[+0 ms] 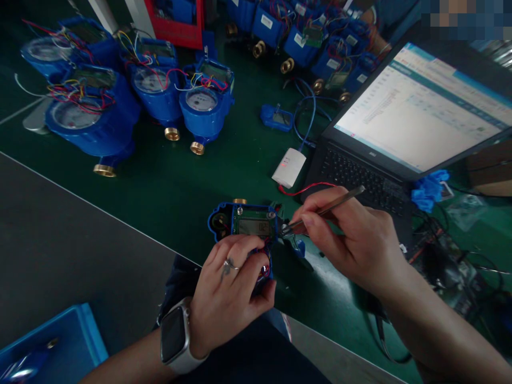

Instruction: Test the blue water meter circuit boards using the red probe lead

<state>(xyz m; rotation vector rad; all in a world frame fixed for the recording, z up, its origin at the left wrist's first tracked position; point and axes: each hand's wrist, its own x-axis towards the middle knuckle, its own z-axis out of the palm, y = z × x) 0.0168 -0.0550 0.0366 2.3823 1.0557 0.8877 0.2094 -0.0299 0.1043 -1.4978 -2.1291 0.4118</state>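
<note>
My left hand (228,290), with a ring and a watch, is closed over the near side of a blue water meter (236,207) at the table's front edge. The meter's housing lies open, showing a green circuit board and a small lit display (254,228). In my right hand (360,240) is a pair of metal tweezers (346,197), pinched between thumb and fingers. Their tip points down at the meter's right side; whether it touches a part there I cannot tell. A small blue piece (299,248) lies just right of the meter. My left fingers partly hide its wires.
A laptop (360,165) stands at the right, beside a white box (289,167) with red and blue cables. Several wired blue meters (202,106) stand at the left, more at the back near another person's hand (376,40). A blue bin (86,330) sits lower left.
</note>
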